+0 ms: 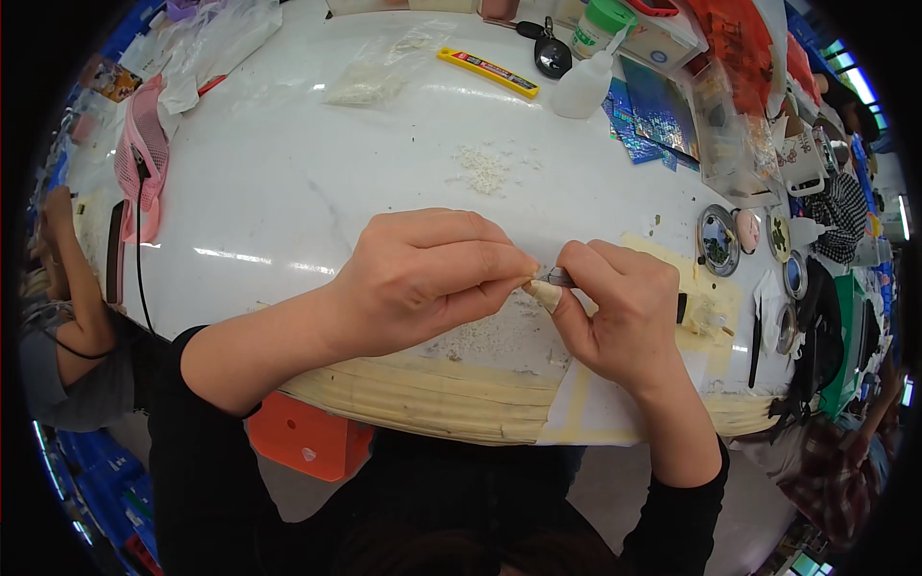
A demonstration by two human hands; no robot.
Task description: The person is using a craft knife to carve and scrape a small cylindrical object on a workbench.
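My left hand is closed in a pinch, thumb against fingers, above the near part of the white table. What it holds is too small to make out. My right hand grips a small grey metal blade, most of it hidden by the fingers. Its edge points at the left fingertips, and the two hands nearly meet. A cream wrap covers the right thumb tip. Below the hands, white crumbs and shavings are scattered on the table. Farther off lies a loose pile of white bits.
Yellow tape covers the table's near edge. Beyond lie a yellow flat-bladed packet, a white squeeze bottle, a black key fob and blue shiny sheets. Round tins crowd the right. Another person's arm shows at left.
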